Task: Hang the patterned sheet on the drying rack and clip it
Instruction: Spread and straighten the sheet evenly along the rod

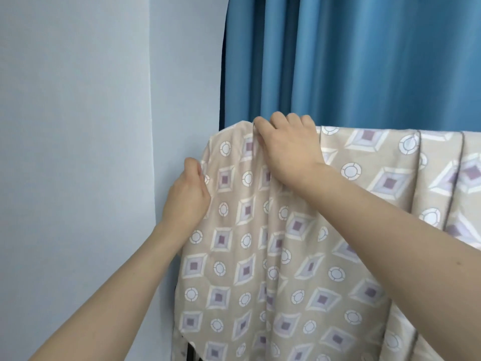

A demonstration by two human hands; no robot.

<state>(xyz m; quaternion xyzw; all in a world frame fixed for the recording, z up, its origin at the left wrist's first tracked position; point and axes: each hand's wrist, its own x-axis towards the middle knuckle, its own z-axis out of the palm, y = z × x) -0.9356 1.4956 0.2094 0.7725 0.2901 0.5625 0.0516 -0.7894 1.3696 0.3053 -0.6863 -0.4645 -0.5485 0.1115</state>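
At centre frame, your right hand (pixel 289 149) pinched the beige diamond-and-circle patterned cotton sheet (pixel 260 256) at its draped top edge, while your left hand (pixel 188 196) gripped its left border, seemingly spreading it for clipping.

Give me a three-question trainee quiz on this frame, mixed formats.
1. True or false: the patterned sheet already hangs over the top of the rack.
2. Which hand has its grip at the sheet's top fold? A) left hand B) right hand
3. Fill in: behind the sheet hangs a blue ____.

Key: 1 true; 2 B; 3 curtain. No clip shows yet.
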